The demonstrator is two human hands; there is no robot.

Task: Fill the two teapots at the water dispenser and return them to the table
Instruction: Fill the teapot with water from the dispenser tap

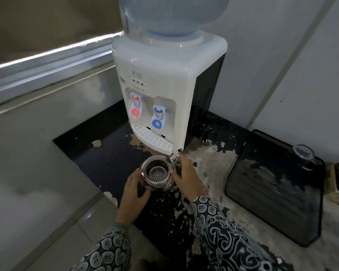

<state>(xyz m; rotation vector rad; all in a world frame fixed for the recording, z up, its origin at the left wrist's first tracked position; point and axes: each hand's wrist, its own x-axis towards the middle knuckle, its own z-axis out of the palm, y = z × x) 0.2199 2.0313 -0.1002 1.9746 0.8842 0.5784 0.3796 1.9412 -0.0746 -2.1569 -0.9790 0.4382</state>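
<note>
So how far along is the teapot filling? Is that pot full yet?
Early, by the look of it. The lid is already off the steel teapot, and its strainer basket looks dry. Both the left hand and right hand hold it in front of the water dispenser, short of the drip tray and not under the red tap or blue tap. Filling is still left. The second teapot isn't in view.
</note>
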